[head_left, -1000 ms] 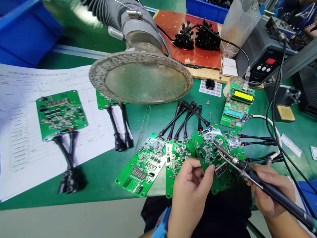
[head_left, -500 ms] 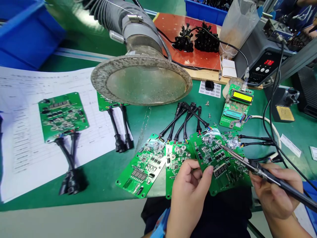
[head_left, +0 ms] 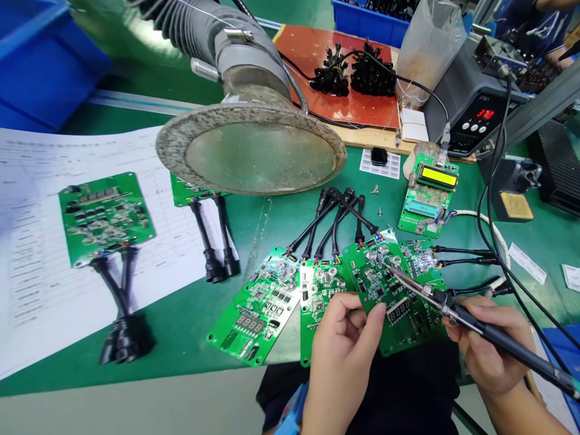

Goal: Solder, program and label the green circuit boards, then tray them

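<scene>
Left hand (head_left: 347, 356) pinches board (head_left: 372, 279) by near left edge, thumb on top, grip unchanged. Board at near right of bench (head_left: 190, 326), hiding part of neighbour (head_left: 423, 260) to right. Right hand (head_left: 492, 347) pinches iron (head_left: 480, 330), shifted left since half second ago; tip now farther left over board's far half. Tip contact: cannot tell.

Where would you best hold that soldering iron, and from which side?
Probably by the dark handle, from the lower right, where the right hand holds it: it's long and slim and slopes out that way, while the metal tip points away, toward the green board.
</scene>
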Demonstrator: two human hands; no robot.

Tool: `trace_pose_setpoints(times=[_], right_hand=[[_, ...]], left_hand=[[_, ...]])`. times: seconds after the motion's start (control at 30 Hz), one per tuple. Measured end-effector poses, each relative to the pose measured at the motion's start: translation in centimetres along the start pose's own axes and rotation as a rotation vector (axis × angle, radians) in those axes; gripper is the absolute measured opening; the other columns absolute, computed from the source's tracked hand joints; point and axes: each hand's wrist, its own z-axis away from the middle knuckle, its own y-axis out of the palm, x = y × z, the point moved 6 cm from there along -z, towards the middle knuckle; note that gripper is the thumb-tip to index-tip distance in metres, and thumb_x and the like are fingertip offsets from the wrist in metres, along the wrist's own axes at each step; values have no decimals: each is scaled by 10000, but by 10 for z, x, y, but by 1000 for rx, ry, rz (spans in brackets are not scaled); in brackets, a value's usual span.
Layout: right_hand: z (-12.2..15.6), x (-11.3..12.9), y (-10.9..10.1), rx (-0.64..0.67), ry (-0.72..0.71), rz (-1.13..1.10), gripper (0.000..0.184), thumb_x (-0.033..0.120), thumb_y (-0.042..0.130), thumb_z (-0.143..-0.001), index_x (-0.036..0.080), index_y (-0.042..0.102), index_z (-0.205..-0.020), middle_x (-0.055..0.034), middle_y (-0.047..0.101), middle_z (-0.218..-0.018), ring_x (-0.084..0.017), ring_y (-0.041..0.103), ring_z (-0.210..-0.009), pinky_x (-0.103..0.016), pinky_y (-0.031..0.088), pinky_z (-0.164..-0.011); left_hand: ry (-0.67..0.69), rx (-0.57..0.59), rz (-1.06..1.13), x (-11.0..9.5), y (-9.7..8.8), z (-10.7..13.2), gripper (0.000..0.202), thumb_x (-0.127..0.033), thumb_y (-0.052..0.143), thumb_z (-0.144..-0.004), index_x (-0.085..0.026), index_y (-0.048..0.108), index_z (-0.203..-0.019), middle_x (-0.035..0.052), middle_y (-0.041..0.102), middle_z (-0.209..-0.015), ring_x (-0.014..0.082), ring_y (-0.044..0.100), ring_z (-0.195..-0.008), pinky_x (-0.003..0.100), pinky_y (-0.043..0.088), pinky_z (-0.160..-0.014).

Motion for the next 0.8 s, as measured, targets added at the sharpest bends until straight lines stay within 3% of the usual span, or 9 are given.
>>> trace_pose_setpoints(times=[0.43, 0.8], right_hand=[[0, 3, 1, 0, -48, 27, 275, 106, 565, -782, 170, 603, -1048, -27, 604, -709, -161, 598, -603, -273, 485, -420], [4, 6, -4, -15, 47, -33, 281, 82, 534, -805, 178, 598, -1061, -57, 621, -804, -175, 615, -673, -278, 501, -456]], left_hand=[[14, 2, -3, 0, -1, -2, 201, -291, 548, -779, -218, 384, -689, -107, 239, -513, 65, 199, -439, 172, 193, -383], [29, 11, 11, -1, 0, 0, 198, -274, 545, -787, -218, 380, -694, -110, 233, -510, 63, 181, -437, 169, 174, -379]])
